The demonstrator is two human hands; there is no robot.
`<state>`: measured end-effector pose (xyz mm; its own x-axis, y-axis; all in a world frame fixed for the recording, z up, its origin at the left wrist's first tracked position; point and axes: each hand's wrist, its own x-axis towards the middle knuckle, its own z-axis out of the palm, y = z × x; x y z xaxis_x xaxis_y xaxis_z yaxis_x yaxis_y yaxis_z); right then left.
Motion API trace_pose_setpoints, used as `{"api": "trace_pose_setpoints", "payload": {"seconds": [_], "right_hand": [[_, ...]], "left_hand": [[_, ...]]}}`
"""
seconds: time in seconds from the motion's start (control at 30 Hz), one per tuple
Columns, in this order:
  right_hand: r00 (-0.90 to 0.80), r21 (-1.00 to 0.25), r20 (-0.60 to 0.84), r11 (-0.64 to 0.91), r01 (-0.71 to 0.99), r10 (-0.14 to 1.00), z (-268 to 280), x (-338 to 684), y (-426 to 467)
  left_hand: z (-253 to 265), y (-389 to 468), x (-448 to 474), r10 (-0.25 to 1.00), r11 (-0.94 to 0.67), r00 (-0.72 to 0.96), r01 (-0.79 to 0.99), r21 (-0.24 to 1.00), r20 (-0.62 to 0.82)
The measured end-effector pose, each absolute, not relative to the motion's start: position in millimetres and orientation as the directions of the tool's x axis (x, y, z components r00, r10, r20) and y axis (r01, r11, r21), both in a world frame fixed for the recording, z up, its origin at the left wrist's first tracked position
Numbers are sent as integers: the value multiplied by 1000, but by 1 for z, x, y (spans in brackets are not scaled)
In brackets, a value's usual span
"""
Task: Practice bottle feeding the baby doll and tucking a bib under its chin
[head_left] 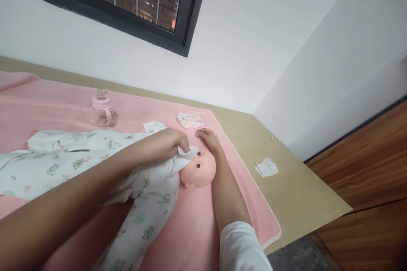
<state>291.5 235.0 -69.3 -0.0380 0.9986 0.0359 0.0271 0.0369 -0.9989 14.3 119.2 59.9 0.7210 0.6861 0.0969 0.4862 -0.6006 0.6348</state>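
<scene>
A baby doll (199, 169) in a white printed sleepsuit (95, 156) lies on a pink blanket (197, 228), head to the right. My left hand (173, 139) pinches a white wipe (186, 156) and presses it on the doll's lower face. My right hand (208, 139) lies flat, fingers apart, on the blanket just beyond the doll's head, touching its crown.
A pink baby bottle (103, 110) stands at the back of the blanket. A small folded white cloth (154, 127) and a wipe packet (190, 119) lie near the far edge. A crumpled tissue (266, 167) sits on the tan mat (295, 194) to the right; wooden floor beyond.
</scene>
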Motion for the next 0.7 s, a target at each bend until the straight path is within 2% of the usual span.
{"api": "trace_pose_setpoints", "payload": {"seconds": [0.23, 0.7], "right_hand": [[-29, -999, 26, 27, 31, 999, -70, 292, 234], [-29, -999, 24, 25, 25, 999, -72, 292, 236]], "left_hand": [[52, 122, 14, 677, -642, 730, 525, 559, 91], [48, 127, 16, 690, -676, 694, 515, 527, 206]]}}
